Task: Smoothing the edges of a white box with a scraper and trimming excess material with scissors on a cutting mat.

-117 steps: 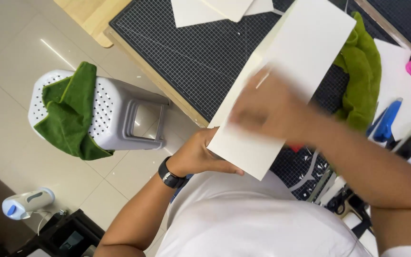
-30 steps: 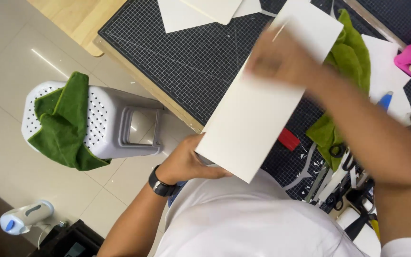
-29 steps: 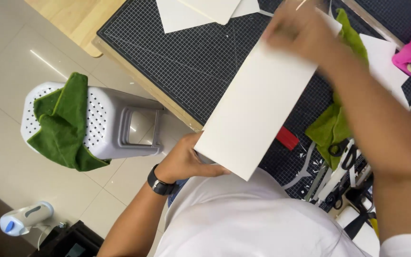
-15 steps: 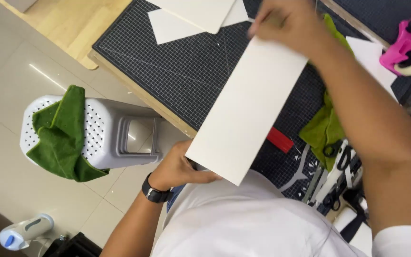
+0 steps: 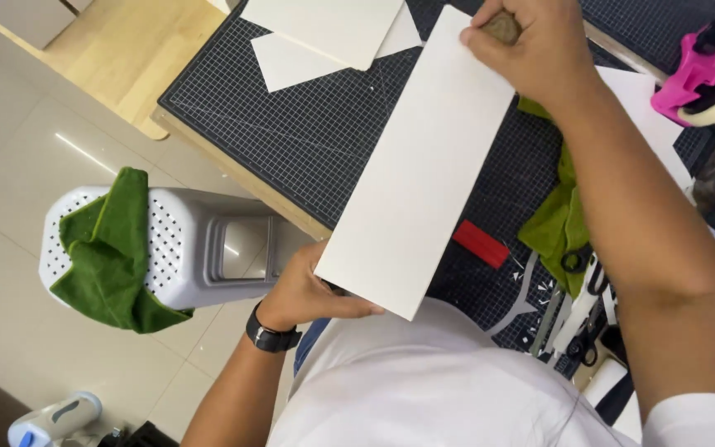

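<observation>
- White board: long rectangular panel, held slanted over the black gridded cutting mat, near end at the table edge by the body, far end toward the top of the view.
- Right hand: closed on a small brown block, pressed at the board's far end. Over the last few seconds this hand has travelled from the board's middle up to that far end.
- Left hand: fingers wrapped under the board's near corner, thumb along the edge; grip firm, in the same place as before. Black wristwatch on the wrist.
- Change of view: camera has drifted since the earliest picture, so the stool sits lower and further left.
- White sheets: two overlapping, on the mat beyond the board, cut off by the top edge.
- Red flat bar: on the mat just beside the board's right edge.
- Green cloth: mostly hidden behind the right forearm.
- Pink tape dispenser: top right, partly cropped.
- Tools with black handles: by the right elbow, too tangled to tell apart.
- Grey perforated stool: on the floor, second green cloth draped over it.
- Spray bottle: bottom left, half cut off.
</observation>
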